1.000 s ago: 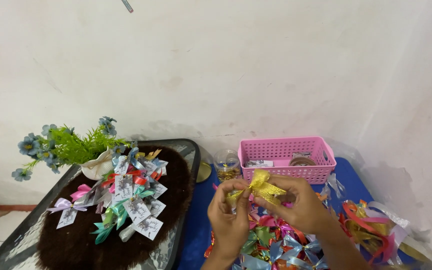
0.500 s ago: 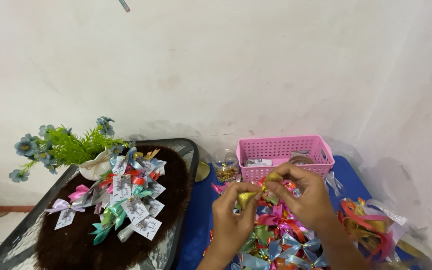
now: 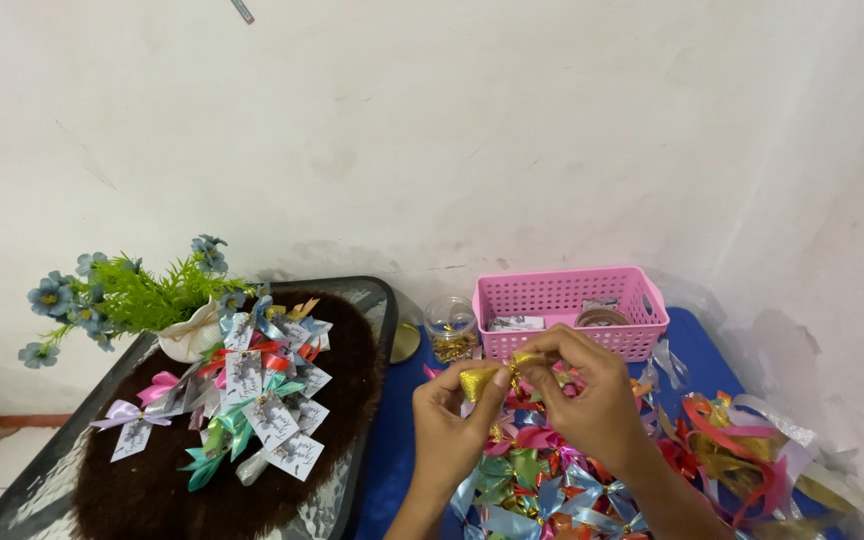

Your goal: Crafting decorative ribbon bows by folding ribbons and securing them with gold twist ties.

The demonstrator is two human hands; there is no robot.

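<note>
**Gold ribbon bow pinched between both hands over the blue worktop**

While both hands meet just below the middle of the view, a small gold ribbon bow (image 3: 480, 381) sits between them, above the blue worktop (image 3: 704, 345) and just in front of the pink basket (image 3: 568, 299). Its long axis runs roughly from 9 o'clock to 3 o'clock, with the pointed gold loop aimed toward 9 o'clock and tipped slightly down; the other end is hidden under the right fingers, so its full shape cannot be told.

The left hand (image 3: 449, 425) comes up from 6 o'clock, wrist low, fingers curled, thumb and forefinger closed on the near gold loop. The right hand (image 3: 592, 400) enters from about 5 o'clock, forearm slanting across the lower frame, knuckles up, fingers bent and closed down on the bow's middle at its 3 o'clock side. The fingertips of the two hands are touching or very nearly so.

Below the hands, toward 6 o'clock, lies a heap of coloured ribbon bows (image 3: 542, 480), and loose ribbon strips (image 3: 742, 450) spread at 4 o'clock. A small clear jar (image 3: 450, 328) stands just beside the basket at its 9 o'clock side. Well apart at 9 o'clock, a dark furry mat (image 3: 352, 350) carries tagged bows (image 3: 252, 400), with a white pot of blue flowers (image 3: 132, 300) behind it.
</note>
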